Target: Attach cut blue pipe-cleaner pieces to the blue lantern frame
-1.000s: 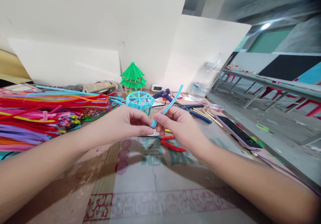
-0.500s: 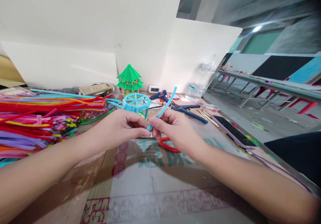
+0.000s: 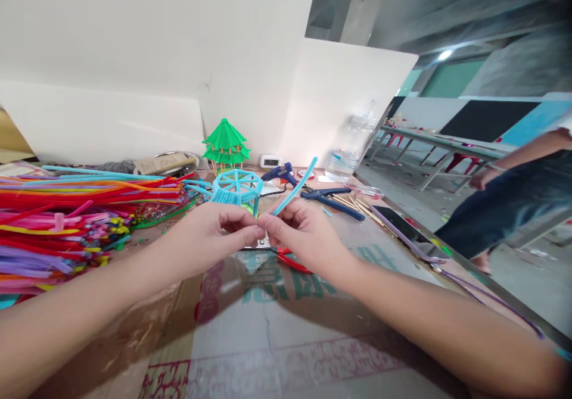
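Behind the bench [image 3: 134,321], the view is closed off from nine to one o'clock by tall white panels [image 3: 156,36]. At two o'clock, the dim grey ceiling [image 3: 447,9] is broken by one bright lamp [image 3: 445,55], below which a green panel [image 3: 456,80] is seen. Between two and three, the far wall [image 3: 487,120] is blocked out in black, white and blue. Before it a long table [image 3: 424,139] is carried on pale legs, with red stools [image 3: 454,162] placed near. Between three and four, the grey floor [image 3: 538,283] is littered with scraps.
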Demonstrator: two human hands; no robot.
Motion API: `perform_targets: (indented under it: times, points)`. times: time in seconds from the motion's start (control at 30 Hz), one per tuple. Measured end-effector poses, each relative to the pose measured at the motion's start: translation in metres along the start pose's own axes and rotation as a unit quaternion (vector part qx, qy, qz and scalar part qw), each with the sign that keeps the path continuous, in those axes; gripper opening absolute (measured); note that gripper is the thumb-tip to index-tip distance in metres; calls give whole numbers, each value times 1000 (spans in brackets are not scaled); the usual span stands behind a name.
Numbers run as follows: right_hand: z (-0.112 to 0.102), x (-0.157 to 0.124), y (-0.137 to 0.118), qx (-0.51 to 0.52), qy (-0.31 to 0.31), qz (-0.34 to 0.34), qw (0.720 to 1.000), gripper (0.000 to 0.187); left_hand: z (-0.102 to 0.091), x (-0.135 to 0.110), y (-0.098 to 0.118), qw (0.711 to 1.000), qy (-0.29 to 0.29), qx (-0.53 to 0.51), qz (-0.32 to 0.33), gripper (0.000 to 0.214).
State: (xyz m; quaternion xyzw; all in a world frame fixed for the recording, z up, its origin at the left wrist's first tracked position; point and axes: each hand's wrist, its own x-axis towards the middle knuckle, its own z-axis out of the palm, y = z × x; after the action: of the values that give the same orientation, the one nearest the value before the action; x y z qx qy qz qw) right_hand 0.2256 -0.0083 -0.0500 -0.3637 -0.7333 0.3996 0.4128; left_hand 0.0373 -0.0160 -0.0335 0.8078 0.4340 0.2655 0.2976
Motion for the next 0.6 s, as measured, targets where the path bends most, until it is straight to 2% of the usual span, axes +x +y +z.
perform_targets:
  times: [0.1, 0.17, 0.23, 0.3, 0.37, 0.4, 0.6]
  points:
    - [-17, 6, -9, -32, -84, -3, 996, 23, -7, 0, -1, 1000, 7, 14, 5, 32]
    - [-35, 11, -13, -155, -149, -12, 977, 20, -14, 0, -1, 1000, 21, 17, 0, 33]
    - [-52, 14, -14, -300, -235, -9, 925, 14, -21, 1, -1, 999, 39, 11, -4, 34]
    - [-61, 14, -12, -426, -292, 11, 856, 19, -25, 1, -1, 998, 56, 8, -6, 35]
    - [-64, 13, -8, -508, -317, 32, 800, 34, -29, 1, -1, 998, 68, 7, -7, 36]
    - [-63, 12, -6, -530, -321, 35, 784, 39, -29, 1, -1, 997, 72, 5, -7, 37]
    - [-58, 11, 4, -556, -341, -50, 756, 54, -32, 0, -5, 997, 72, -22, -13, 37]
